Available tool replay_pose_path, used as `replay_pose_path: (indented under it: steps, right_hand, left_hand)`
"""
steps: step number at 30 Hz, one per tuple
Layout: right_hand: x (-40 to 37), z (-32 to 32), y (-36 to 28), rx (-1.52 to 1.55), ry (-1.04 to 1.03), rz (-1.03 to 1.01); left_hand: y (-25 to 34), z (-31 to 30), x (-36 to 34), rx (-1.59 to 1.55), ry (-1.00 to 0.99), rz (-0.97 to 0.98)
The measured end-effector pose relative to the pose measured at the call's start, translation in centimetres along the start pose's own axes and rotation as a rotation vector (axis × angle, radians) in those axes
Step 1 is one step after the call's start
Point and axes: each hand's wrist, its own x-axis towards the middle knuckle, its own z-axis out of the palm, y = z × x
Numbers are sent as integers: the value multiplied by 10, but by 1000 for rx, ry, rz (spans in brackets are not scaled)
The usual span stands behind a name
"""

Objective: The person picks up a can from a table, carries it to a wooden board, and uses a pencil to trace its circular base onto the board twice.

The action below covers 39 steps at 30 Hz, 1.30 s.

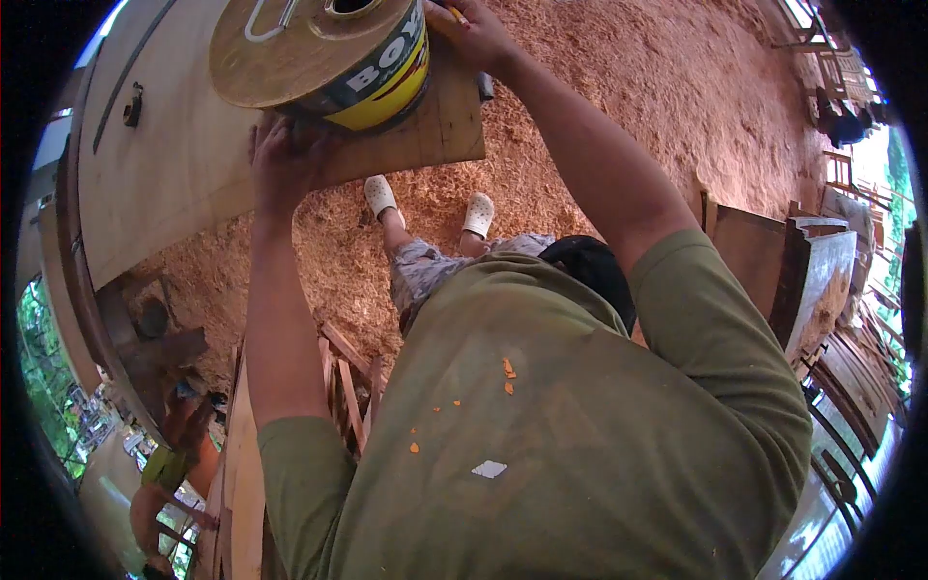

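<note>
A round can (309,68) with a green and yellow label reading "BOY" stands on a wooden board (449,130). A bent wire and a round opening show on its brownish top. My left hand (287,159) is closed against the near side of the can, above the board's edge, its fingers partly hidden by the can. On the can's far right side, my right hand (474,37) is closed around a thin yellow-orange pencil (457,14). The can's upper part is cut off by the frame edge.
A broad plywood sheet (174,145) lies to the left, with a small dark object (133,104) on it. Wood shavings (628,106) cover the ground. Wooden panels (744,251) stand at right. Another person (169,474) is at lower left, near long planks (246,474).
</note>
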Motion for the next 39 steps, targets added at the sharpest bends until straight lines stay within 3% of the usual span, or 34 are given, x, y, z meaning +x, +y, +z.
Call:
replay_pose_path:
  steps: [8,10,17,20,22,26,28,31,39]
  right_hand:
    - [5,-3,5,-47,-13,-53]
    - [6,-2,8,11,-37,-12]
    - [5,-3,9,7,-50,-25]
    - [7,0,14,73,-51,8]
    - [9,2,21,185,-35,38]
    - [11,2,26,210,-21,-7]
    - [12,-2,26,47,-30,-63]
    - [11,-3,24,25,-29,45]
    - [9,-9,21,37,1,-18]
  left_hand:
    - [0,4,5,-89,37,45]
    - [-19,13,-1,82,46,39]
    - [-13,10,-1,72,17,4]
    - [-13,11,-2,-56,63,-9]
    - [2,2,2,-155,-14,-17]
    - [-5,4,2,-27,-34,-29]
    - [-5,5,4,62,-10,1]
    - [-6,5,2,42,-19,-6]
    - [-12,9,-1,115,-51,26]
